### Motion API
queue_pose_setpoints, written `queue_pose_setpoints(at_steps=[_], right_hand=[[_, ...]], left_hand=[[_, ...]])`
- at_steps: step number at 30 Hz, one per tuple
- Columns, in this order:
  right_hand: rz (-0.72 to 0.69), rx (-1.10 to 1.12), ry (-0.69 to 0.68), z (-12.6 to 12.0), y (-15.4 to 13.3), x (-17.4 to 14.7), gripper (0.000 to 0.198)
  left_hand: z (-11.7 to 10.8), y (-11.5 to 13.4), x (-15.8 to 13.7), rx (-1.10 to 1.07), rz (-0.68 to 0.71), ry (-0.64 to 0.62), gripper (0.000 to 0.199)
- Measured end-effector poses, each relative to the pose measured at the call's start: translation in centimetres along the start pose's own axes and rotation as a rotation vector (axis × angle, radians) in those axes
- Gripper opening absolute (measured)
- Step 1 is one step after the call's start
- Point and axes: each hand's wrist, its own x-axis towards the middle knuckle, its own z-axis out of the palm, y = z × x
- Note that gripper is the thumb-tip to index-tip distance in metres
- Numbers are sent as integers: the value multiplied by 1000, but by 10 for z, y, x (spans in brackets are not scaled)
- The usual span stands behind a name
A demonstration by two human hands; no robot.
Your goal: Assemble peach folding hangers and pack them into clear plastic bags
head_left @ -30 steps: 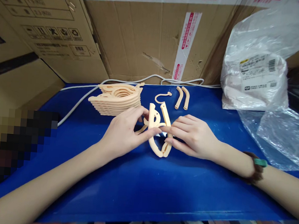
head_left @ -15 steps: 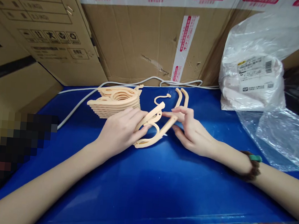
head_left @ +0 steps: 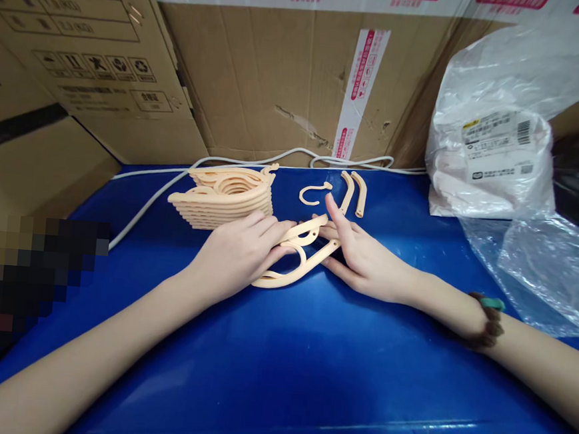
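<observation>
My left hand (head_left: 234, 253) is closed on the beige plastic folding hanger (head_left: 310, 264), thumb in front and fingers behind. The hanger has a round opening in its middle, and small holes show near its right ends. At that right side is my right hand (head_left: 371, 260), its thumb raised and fingers apart, some of them partly behind the hanger's ends. The fingertips seem to touch it, without a grip. Just beyond lie a loose beige hook (head_left: 304, 193) and two curved hanger arms (head_left: 360, 199). To the left, a stack of matching hanger pieces (head_left: 220, 205) rests on the table.
A blue covered table (head_left: 278, 363) lies beneath the hands. Cardboard boxes (head_left: 260, 74) stand along the back and left. A white cable (head_left: 149, 213) runs across the rear and left. On the right are a white plastic package (head_left: 494, 159) and clear plastic film (head_left: 556, 265).
The hanger in my left hand has tilted lower and flatter. My right thumb has lifted away from the fingers, and the right hand has opened beside the hanger's ends.
</observation>
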Motion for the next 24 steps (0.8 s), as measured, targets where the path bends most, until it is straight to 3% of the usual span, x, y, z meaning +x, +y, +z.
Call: queue_pose_setpoints(at_steps=[8, 16, 20, 24], right_hand=[[94, -193, 152, -13, 6, -5, 68], [134, -302, 24, -13, 11, -4, 31], [170, -220, 20, -20, 12, -2, 20], [286, 8, 89, -44, 9, 2, 16]], left_hand=[[7, 1, -2, 1, -43, -5, 29], [8, 5, -3, -116, -115, -59, 29], [5, 7, 1, -251, -230, -143, 27], [1, 8, 7, -305, -323, -216, 28]])
